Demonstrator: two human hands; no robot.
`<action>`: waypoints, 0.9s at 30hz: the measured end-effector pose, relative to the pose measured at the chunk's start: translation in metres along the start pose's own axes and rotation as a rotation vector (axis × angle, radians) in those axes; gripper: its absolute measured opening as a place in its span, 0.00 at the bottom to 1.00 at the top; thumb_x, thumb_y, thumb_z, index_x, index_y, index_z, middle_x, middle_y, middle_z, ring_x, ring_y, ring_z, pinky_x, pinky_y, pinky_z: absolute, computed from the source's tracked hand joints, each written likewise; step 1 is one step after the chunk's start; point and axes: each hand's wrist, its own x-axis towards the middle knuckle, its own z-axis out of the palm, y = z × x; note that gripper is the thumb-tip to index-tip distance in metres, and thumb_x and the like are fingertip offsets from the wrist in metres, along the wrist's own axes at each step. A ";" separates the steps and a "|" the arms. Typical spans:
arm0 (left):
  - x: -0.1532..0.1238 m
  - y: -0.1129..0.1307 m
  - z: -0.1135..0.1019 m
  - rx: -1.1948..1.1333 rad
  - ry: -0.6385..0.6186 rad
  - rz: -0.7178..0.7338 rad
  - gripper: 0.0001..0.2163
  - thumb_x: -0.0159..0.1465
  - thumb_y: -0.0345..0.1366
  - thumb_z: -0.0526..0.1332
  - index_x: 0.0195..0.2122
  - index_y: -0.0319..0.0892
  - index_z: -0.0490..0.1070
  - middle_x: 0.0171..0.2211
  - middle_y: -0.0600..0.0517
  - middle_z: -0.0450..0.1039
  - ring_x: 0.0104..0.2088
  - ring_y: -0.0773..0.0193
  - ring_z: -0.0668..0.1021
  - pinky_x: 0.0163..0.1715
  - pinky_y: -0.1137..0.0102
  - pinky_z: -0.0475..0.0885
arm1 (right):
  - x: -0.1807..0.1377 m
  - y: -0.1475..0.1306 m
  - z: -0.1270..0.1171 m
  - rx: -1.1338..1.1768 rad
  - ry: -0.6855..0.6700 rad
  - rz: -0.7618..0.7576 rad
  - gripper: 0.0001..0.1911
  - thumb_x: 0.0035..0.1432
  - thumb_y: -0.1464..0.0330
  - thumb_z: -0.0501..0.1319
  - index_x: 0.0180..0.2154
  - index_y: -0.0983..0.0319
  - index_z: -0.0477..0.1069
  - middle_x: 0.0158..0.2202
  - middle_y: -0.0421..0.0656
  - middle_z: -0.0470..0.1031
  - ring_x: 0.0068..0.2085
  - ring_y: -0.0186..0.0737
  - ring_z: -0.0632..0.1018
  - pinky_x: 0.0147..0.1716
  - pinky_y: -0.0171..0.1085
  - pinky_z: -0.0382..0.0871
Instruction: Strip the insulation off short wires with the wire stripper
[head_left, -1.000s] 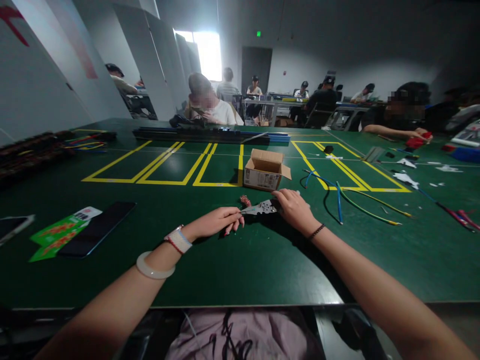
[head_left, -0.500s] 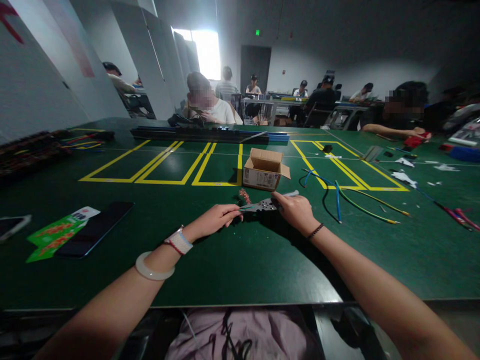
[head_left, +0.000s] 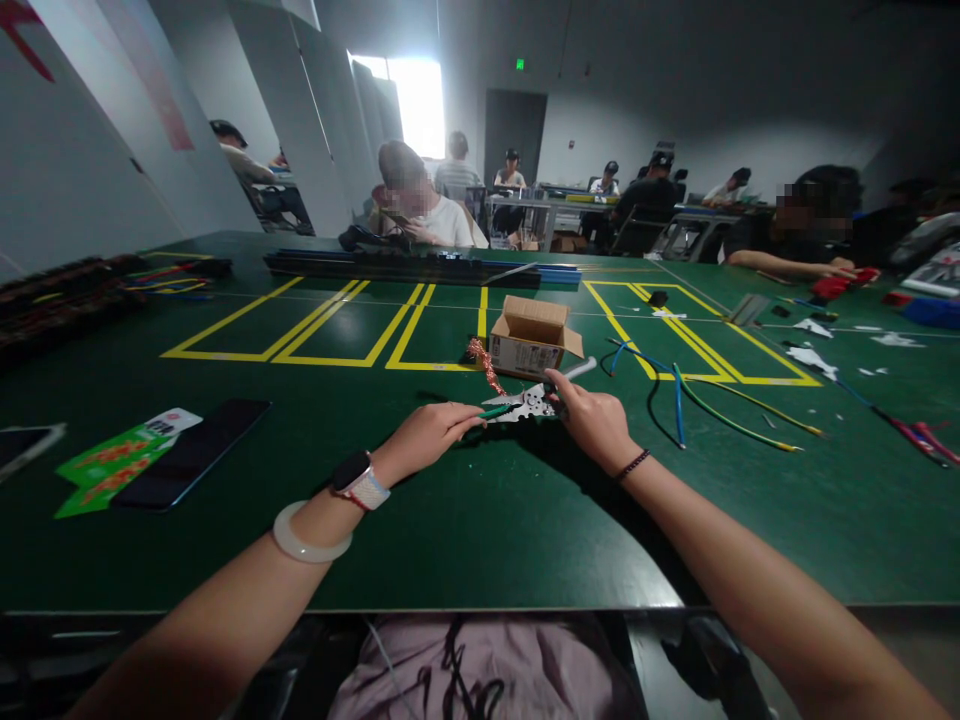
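Observation:
My left hand [head_left: 431, 435] pinches a short green wire [head_left: 495, 411], which points right into the jaws of a wire stripper [head_left: 534, 402]. My right hand [head_left: 596, 422] is wrapped around the stripper's handles, one pale grip sticking out past the fingers. The jaws stand apart around the wire's end. Just behind them, a twisted bundle of bare copper strands [head_left: 486, 365] reaches towards a small cardboard box [head_left: 525, 354] with raised flaps. Whether the copper joins the green wire I cannot tell.
Blue, green and yellow cut wires [head_left: 679, 400] lie to the right. At left are a dark phone [head_left: 217, 450] and a green packet [head_left: 112, 465]. Yellow tape rectangles [head_left: 322, 362] mark the green table [head_left: 420, 560]. Across it sits a person [head_left: 442, 220]; another works at right.
The stripper's jaws have opened, and more of the green wire shows between them. The copper strands now extend further back, beside the box. My hands stay nearly in place.

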 end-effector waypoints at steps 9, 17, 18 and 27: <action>-0.001 0.001 -0.001 -0.089 -0.029 -0.011 0.12 0.68 0.36 0.54 0.46 0.42 0.75 0.44 0.48 0.78 0.43 0.59 0.78 0.46 0.65 0.72 | 0.001 0.000 -0.009 -0.037 -0.079 -0.056 0.21 0.67 0.69 0.45 0.59 0.60 0.60 0.40 0.49 0.77 0.36 0.39 0.76 0.29 0.36 0.55; -0.001 0.002 -0.001 -0.099 0.053 0.016 0.12 0.68 0.37 0.54 0.45 0.40 0.75 0.44 0.47 0.78 0.43 0.59 0.78 0.48 0.63 0.72 | 0.000 -0.002 -0.006 -0.123 0.049 -0.129 0.20 0.66 0.72 0.44 0.55 0.62 0.64 0.38 0.50 0.72 0.38 0.44 0.68 0.35 0.39 0.56; -0.002 0.002 0.000 -0.090 0.061 0.024 0.12 0.68 0.37 0.54 0.45 0.39 0.75 0.44 0.46 0.77 0.44 0.58 0.78 0.48 0.63 0.72 | 0.000 -0.002 -0.006 -0.140 0.072 -0.139 0.19 0.65 0.72 0.44 0.54 0.62 0.65 0.37 0.50 0.71 0.38 0.44 0.68 0.37 0.40 0.56; -0.002 -0.001 0.000 -0.042 0.081 0.049 0.12 0.68 0.37 0.54 0.46 0.40 0.75 0.44 0.46 0.77 0.45 0.58 0.78 0.48 0.62 0.72 | 0.003 0.001 0.005 0.041 0.089 -0.183 0.14 0.64 0.73 0.48 0.47 0.64 0.68 0.44 0.49 0.72 0.47 0.44 0.68 0.54 0.44 0.53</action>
